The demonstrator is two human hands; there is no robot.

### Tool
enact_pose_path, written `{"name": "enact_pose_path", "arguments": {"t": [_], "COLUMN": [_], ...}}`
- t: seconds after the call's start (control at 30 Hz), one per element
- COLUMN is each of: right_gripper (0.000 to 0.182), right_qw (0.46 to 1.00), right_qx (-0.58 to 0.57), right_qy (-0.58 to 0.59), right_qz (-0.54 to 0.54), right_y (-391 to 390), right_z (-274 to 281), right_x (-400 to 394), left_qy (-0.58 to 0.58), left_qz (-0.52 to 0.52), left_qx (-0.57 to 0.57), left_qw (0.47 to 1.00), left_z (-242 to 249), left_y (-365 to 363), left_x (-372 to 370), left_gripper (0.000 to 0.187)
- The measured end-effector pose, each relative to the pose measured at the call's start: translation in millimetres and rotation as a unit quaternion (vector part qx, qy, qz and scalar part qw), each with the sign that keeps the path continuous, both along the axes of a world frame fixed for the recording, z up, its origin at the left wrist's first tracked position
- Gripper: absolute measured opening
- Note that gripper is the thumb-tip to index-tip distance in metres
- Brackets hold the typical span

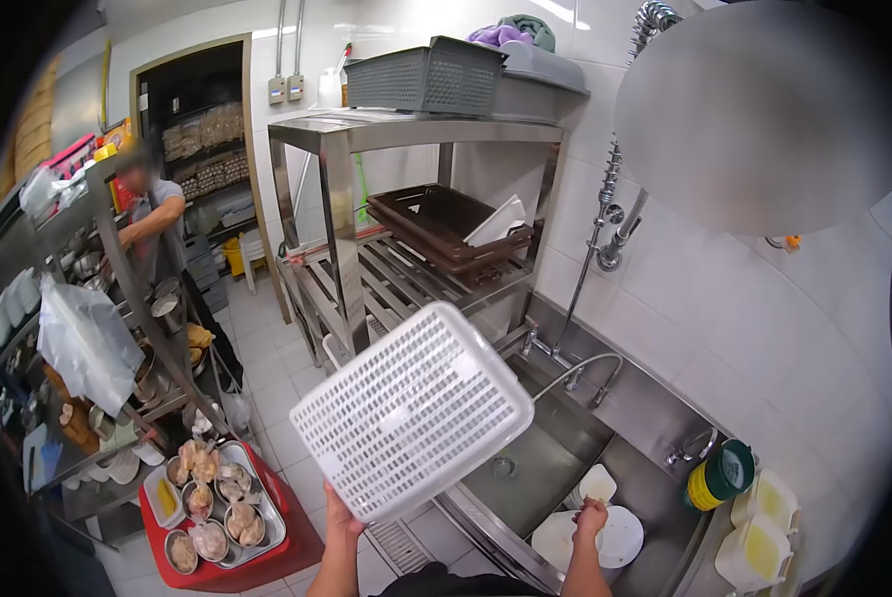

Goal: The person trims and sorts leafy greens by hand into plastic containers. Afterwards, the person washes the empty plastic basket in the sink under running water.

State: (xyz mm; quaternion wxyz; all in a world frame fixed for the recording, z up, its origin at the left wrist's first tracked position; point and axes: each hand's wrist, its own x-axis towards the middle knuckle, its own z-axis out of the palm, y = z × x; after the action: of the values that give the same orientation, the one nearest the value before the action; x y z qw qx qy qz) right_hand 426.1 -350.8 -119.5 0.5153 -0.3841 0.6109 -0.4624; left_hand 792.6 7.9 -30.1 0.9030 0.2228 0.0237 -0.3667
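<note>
My left hand (pixel 342 513) grips the lower corner of a white perforated plastic basket (pixel 411 413). The basket is tilted up, its slotted bottom turned toward me, partly in front of the sink's edge. Over the right-hand basin (pixel 655 497) my right hand (pixel 591 519) is closed; whatever it may hold is too small to make out. Beside that hand are a small white container (pixel 599 484), a round white item (pixel 621 537) and another white piece (pixel 554 538). Water lies in the left-hand basin (pixel 526 468).
A steel rack (pixel 341 229) bears brown crates (pixel 436 224) and a grey basket (pixel 421 78). Bowls of meat (pixel 207 537) stand on a red table (pixel 297 527) at left. Another person (pixel 152 224) stands behind shelving. A green-and-yellow container (pixel 722 476) sits beside the sink.
</note>
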Motion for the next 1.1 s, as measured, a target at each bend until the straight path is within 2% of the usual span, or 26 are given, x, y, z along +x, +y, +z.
{"name": "enact_pose_path", "arguments": {"t": [0.07, 0.13, 0.2, 0.27, 0.3, 0.33, 0.37, 0.4, 0.43, 0.47, 0.5, 0.53, 0.57, 0.6, 0.63, 0.67, 0.7, 0.73, 0.77, 0.83, 0.87, 0.93, 0.97, 1.03, 1.1], "right_gripper": [0.014, 0.015, 0.016, 0.02, 0.019, 0.017, 0.02, 0.027, 0.025, 0.026, 0.027, 0.028, 0.021, 0.02, 0.021, 0.022, 0.021, 0.021, 0.02, 0.018, 0.019, 0.027, 0.033, 0.043, 0.034], "right_qw": [1.0, 0.999, 0.998, 0.996, 0.976, 0.967, 0.947, 0.959, 0.949, 0.968, 0.963, 0.968, 0.966, 0.961, 0.953, 0.948, 0.937, 0.913, 0.908, 0.834, 0.831, 0.74, 0.747, 0.715, 0.659], "right_qx": [-0.005, -0.025, -0.05, -0.058, -0.145, -0.144, -0.157, -0.136, -0.151, -0.134, -0.173, -0.15, -0.105, -0.08, -0.102, -0.094, -0.106, -0.135, -0.114, -0.152, -0.066, -0.108, -0.035, 0.021, 0.073], "right_qy": [0.014, 0.022, 0.036, 0.062, 0.16, 0.208, 0.282, 0.247, 0.278, 0.214, 0.205, 0.199, 0.234, 0.251, 0.253, 0.265, 0.262, 0.276, 0.259, 0.29, 0.261, 0.301, 0.258, 0.185, 0.225], "right_qz": [0.0, -0.008, -0.007, -0.002, -0.01, 0.006, -0.001, 0.003, -0.003, 0.001, -0.022, -0.018, -0.045, -0.087, -0.13, -0.151, -0.206, -0.27, -0.309, -0.445, -0.486, -0.592, -0.612, -0.674, -0.714], "right_y": [4, 3, -4, -12, -7, -38, -14, -1, -7, 12, 17, 21, 29, 44, 54, 68, 85, 108, 127, 173, 204, 253, 281, 324, 356], "right_z": [7, 8, -5, -19, -19, -95, -63, -32, -54, -12, -2, 8, 26, 50, 61, 79, 89, 103, 110, 120, 136, 130, 133, 110, 99], "right_x": [2, -4, -10, -16, -14, -27, -23, -18, -15, -17, -19, -25, -31, -39, -52, -69, -85, -97, -112, -129, -137, -149, -150, -148, -132], "left_qy": [-0.112, -0.142, -0.177, -0.212, -0.19, -0.246, -0.329, -0.293, -0.468, -0.308, -0.43, -0.411, -0.428, -0.451, -0.473, -0.488, -0.492, -0.512, -0.528, -0.533, -0.54, -0.548, -0.54, -0.529, -0.553], "left_qz": [0.04, 0.038, 0.027, 0.053, 0.033, 0.012, -0.042, -0.013, -0.035, 0.025, -0.019, -0.046, -0.126, -0.131, -0.126, -0.158, -0.197, -0.249, -0.293, -0.329, -0.32, -0.319, -0.342, -0.374, -0.401], "left_qx": [-0.033, -0.06, -0.081, -0.103, -0.05, -0.031, -0.031, 0.007, -0.064, 0.046, 0.056, 0.094, 0.091, 0.079, 0.068, 0.058, 0.053, 0.016, -0.021, -0.06, -0.067, -0.083, -0.086, -0.086, -0.087], "left_qw": [0.992, 0.987, 0.98, 0.97, 0.98, 0.969, 0.943, 0.956, 0.881, 0.95, 0.901, 0.906, 0.89, 0.88, 0.869, 0.857, 0.846, 0.822, 0.797, 0.777, 0.776, 0.769, 0.764, 0.757, 0.725], "left_z": [23, 45, 46, 52, 89, 103, 90, 87, 75, 74, 46, 72, 77, 73, 75, 101, 97, 93, 90, 93, 93, 90, 86, 80, 80], "left_y": [-17, -29, -23, -23, -21, -23, -18, -32, -52, -73, -92, -128, -161, -189, -211, -228, -250, -276, -299, -331, -342, -366, -375, -383, -380], "left_x": [9, 22, 32, 52, 39, 38, 53, 54, 62, 65, 98, 82, 81, 76, 65, 22, 19, 23, 26, 8, -7, -32, -43, -65, -87], "left_gripper": [0.065, 0.069, 0.073, 0.057, 0.071, 0.067, 0.064, 0.061, 0.059, 0.059, 0.064, 0.07, 0.07, 0.071, 0.072, 0.073, 0.073, 0.072, 0.071, 0.058, 0.054, 0.05, 0.05, 0.049, 0.047]}}
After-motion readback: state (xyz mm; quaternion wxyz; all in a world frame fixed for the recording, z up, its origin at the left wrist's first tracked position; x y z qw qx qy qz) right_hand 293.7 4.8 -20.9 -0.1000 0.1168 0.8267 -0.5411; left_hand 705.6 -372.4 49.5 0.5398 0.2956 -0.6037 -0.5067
